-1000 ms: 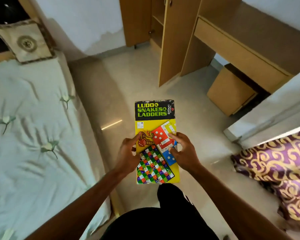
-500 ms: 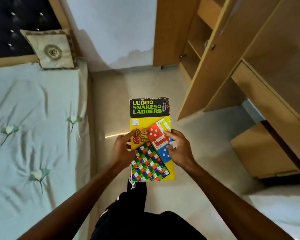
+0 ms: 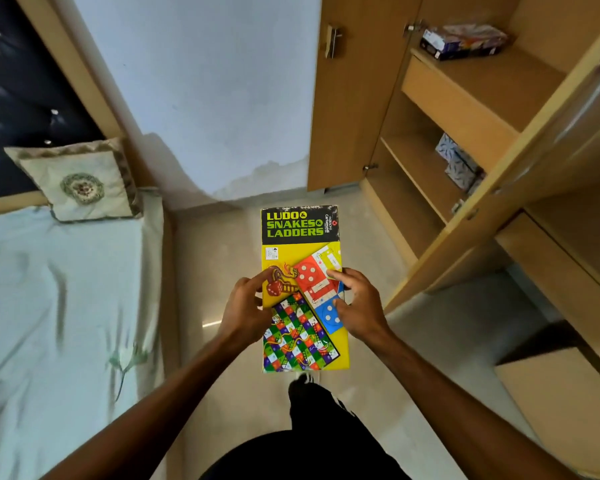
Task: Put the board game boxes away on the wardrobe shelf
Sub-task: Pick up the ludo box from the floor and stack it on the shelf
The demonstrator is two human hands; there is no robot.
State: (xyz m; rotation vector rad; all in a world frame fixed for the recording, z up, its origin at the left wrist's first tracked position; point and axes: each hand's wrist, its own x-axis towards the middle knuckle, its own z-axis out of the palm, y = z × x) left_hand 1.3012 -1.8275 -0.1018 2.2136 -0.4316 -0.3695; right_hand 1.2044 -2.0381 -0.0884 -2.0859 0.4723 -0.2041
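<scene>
A flat yellow Ludo and Snakes and Ladders box (image 3: 300, 237) is held level in front of me above the floor. My left hand (image 3: 248, 308) grips its left edge and my right hand (image 3: 359, 306) grips its right edge, thumbs on top. The open wooden wardrobe (image 3: 465, 112) stands ahead to the right. Another board game box (image 3: 463, 41) lies on its upper shelf (image 3: 492, 81). Patterned boxes (image 3: 459, 162) sit on a lower shelf.
A bed (image 3: 59, 306) with a pale sheet and a cushion (image 3: 78, 183) runs along the left. An open wardrobe door (image 3: 520, 161) juts out on the right, with a desk and a low wooden unit (image 3: 561, 403) beyond it. Bare tiled floor lies between bed and wardrobe.
I have walked closer to the wardrobe and looked up, so its shelves and the box on the upper shelf have come into view. Both hands keep the same hold on the box.
</scene>
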